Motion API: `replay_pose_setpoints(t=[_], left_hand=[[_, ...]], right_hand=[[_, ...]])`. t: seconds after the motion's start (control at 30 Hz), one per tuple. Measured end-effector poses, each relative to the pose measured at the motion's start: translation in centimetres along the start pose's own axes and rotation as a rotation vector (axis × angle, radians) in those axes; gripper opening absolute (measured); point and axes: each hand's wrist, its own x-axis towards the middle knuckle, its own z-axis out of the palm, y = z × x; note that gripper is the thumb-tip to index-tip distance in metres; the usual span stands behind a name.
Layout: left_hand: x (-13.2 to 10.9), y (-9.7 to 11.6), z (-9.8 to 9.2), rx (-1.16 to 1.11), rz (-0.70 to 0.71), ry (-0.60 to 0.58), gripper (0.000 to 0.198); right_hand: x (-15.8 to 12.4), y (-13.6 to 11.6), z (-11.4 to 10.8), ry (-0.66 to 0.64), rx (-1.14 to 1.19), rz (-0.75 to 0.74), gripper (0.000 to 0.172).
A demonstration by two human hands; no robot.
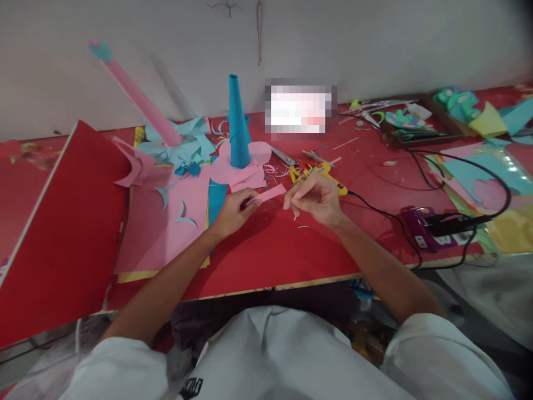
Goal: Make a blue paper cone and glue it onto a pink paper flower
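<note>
My left hand (238, 210) pinches one end of a short pink paper strip (272, 193), which points to the right. Just right of its free end is my right hand (314, 199), its fingers closed; a tiny pale bit shows below the fingertips, too small to name. Behind the right hand lies a yellow glue gun (336, 179), partly covered by it, with a black cable. A blue paper cone (237, 125) stands upright beyond the left hand, among pink cut paper shapes (261, 153). Scissors (283, 156) lie between the cone and the glue gun.
Pink sheets (166, 239) and light blue scraps (200, 147) are at the left, beside a red upright panel (70, 239). A pink paper tube (141, 100) leans on the wall. To the right are a purple power strip (422, 241), looping cables and a dark tray (447, 133).
</note>
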Motion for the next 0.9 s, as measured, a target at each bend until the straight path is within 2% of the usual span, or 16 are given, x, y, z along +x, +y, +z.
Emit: replay_pose_setpoints(t=[0.4,0.6,0.67,0.77,0.9], left_hand=[[-0.04,-0.14,-0.02,0.024,-0.005,0.001,0.053],[-0.03,-0.19,-0.05,0.032,-0.009,0.008,0.053],[-0.03,-0.15,-0.05,0.029,-0.004,0.004,0.053],[-0.05,-0.1,-0.03,0.019,0.008,0.001,0.052],[-0.05,-0.19,0.02,0.01,0.01,0.006,0.05]], right_hand=[[-0.71,0.08,-0.47,0.025,0.039,0.08,0.015],[-0.43,-0.08,-0.39,-0.031,0.011,0.081,0.02],[-0.31,-0.23,-0.26,-0.044,-0.01,0.07,0.017],[-0.07,-0.5,0.04,-0.039,-0.043,0.054,0.013],[0.21,-0.76,0.29,-0.019,-0.073,0.056,0.018]])
